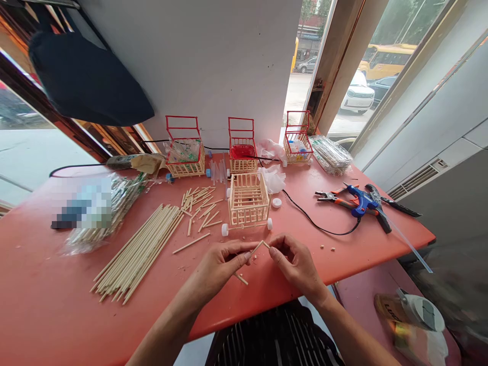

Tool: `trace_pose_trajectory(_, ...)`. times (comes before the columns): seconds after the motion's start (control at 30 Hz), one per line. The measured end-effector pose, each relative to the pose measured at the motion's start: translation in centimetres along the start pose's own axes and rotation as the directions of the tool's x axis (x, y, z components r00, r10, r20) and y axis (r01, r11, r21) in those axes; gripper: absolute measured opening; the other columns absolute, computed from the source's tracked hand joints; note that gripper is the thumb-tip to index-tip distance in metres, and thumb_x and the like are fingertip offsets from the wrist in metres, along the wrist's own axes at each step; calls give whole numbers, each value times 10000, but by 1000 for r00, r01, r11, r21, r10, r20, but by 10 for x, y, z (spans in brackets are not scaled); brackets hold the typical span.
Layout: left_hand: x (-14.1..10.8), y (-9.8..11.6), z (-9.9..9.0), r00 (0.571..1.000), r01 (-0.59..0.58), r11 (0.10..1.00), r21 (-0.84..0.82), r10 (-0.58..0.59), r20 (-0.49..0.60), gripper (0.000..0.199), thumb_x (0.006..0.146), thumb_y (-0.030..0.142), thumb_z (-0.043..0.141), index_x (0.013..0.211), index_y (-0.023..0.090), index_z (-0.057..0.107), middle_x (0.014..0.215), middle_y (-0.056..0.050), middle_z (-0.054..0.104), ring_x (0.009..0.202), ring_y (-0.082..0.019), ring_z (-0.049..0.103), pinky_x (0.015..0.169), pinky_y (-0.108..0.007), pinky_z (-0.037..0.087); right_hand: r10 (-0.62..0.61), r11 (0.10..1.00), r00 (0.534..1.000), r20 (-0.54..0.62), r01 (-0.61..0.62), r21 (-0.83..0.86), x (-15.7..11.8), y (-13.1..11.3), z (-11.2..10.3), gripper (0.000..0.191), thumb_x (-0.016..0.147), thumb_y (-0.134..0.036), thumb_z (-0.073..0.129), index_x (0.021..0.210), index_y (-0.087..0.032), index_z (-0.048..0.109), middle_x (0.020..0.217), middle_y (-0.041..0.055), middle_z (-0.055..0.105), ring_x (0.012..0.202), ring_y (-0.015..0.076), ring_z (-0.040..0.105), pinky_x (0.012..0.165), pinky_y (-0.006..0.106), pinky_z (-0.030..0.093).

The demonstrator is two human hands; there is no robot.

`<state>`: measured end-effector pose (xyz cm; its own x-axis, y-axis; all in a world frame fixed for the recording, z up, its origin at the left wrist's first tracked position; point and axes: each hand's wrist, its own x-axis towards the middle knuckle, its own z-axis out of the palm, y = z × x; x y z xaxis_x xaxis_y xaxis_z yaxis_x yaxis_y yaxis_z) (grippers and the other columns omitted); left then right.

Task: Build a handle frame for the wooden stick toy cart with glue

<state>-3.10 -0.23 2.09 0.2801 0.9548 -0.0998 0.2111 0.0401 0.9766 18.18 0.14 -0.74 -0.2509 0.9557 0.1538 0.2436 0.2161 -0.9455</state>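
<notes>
The left hand (229, 256) and right hand (294, 260) are pinching 1 bent stick (256, 247) between closed fingers, above the table (68, 315) — the pale cart (249, 212) is already standing on wheels (224, 230), seemingly lacking the red handle which 3 carts (243, 164) behind are carrying.

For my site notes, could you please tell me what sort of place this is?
Probably a small craft workspace: wooden sticks, a blue glue gun and a little stick-built cart share the red table.
</notes>
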Motion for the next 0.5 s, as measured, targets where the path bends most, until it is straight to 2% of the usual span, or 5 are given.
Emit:
trace_pose_trajectory(0.2, 0, -4, 1, 1000, -8, 1000, -7, 8, 4, 327, 855, 309, 652, 1125, 206, 805, 894, -55, 766, 839, -210, 651, 773, -292, 504, 1, 1000, 1000, 6, -1, -21, 0, 0, 0, 159, 952, -303, 589, 850, -184, 611, 758, -1, 590, 655, 132, 506, 606, 249, 414)
trace_pose_trajectory(0.5, 1, -7, 2, 999, -44, 999, 17, 44, 3, 328, 854, 294, 650, 1127, 198, 805, 795, -41, 718, 792, -197, 637, 761, -292, 492, -11, 1000, 1000, 9, 11, -25, 0, -1, 0, 186, 965, -295, 575, 823, -179, 603, 747, -2, 585, 654, 128, 502, 602, 244, 406)
